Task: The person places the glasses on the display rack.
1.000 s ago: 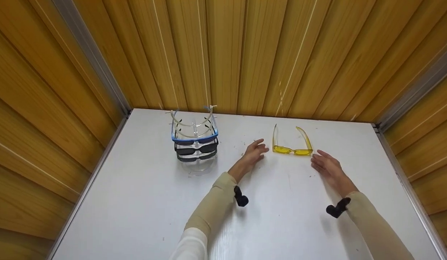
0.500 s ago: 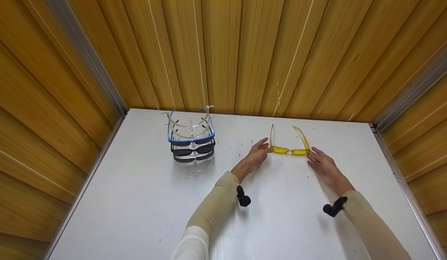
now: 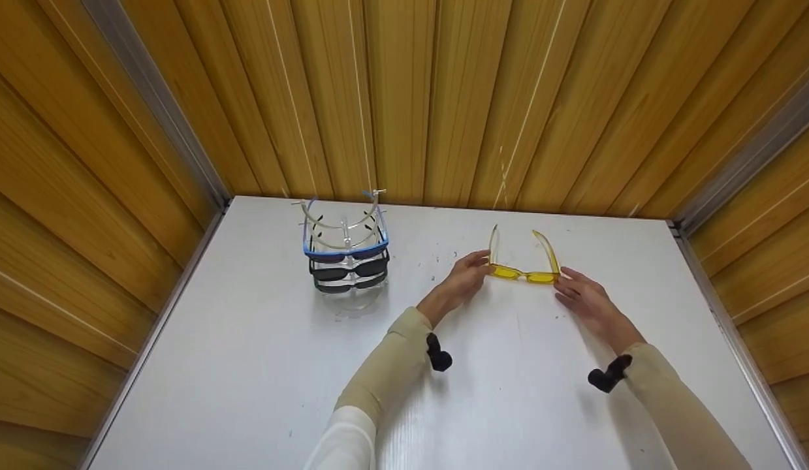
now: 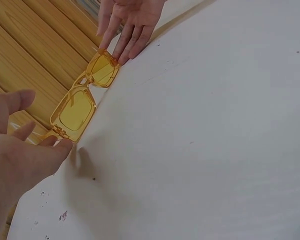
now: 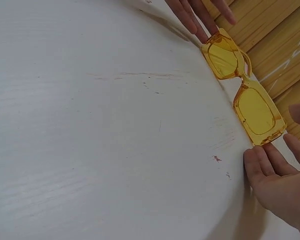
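Yellow transparent sunglasses (image 3: 541, 277) stand on the white table with temples unfolded toward the back wall. At their left hinge corner, the fingertips of my left hand (image 3: 464, 277) touch the frame; in the left wrist view the thumb is raised clear of it. My right hand (image 3: 590, 300) touches the opposite corner with extended fingers, its thumb also apart from the frame in the right wrist view. Both yellow lenses (image 5: 256, 112) face the wrist cameras. The outer frame ends are partly covered by fingers.
Left of the hands, a clear display stand (image 3: 346, 234) holds blue-framed sunglasses (image 3: 371, 252) above black-framed sunglasses (image 3: 330, 275) and another dark pair (image 3: 332, 288). Wood-patterned panels (image 3: 404, 98) enclose the white table (image 3: 247, 365) at back and sides.
My left hand has moved right and now touches the sunglasses. The right hand has closed a small gap to their other end. The yellow frame has shifted slightly between them.
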Action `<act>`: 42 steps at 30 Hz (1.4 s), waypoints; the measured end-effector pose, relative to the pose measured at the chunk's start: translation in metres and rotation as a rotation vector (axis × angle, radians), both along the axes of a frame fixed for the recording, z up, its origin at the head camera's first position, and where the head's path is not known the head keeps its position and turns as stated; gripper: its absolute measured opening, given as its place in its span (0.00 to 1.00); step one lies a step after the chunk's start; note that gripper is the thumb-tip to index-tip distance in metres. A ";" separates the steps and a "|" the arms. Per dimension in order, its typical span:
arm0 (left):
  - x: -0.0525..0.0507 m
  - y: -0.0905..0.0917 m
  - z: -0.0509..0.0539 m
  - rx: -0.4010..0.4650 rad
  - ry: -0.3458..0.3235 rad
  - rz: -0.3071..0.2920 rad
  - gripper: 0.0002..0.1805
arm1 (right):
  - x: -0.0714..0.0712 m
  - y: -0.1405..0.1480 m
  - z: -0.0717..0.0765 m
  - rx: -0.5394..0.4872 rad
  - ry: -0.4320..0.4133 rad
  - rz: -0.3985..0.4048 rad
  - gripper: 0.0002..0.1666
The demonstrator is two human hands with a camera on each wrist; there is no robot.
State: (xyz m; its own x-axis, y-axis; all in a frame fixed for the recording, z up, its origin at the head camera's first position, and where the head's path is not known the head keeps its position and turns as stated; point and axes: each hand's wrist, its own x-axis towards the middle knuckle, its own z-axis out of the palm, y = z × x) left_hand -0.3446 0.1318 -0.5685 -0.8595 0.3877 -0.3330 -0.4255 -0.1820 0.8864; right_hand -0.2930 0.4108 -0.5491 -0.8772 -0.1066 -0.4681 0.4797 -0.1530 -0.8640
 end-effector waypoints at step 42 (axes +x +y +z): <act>0.019 -0.021 0.004 -0.057 -0.105 0.054 0.29 | 0.027 -0.003 0.016 -0.034 -0.008 0.092 0.41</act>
State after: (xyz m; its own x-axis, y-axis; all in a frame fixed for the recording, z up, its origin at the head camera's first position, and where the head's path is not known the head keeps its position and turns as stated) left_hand -0.3256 0.1108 -0.5648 -0.8380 0.3198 -0.4421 -0.5072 -0.1577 0.8473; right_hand -0.2661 0.4083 -0.5328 -0.8595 -0.2023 -0.4694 0.4995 -0.1377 -0.8553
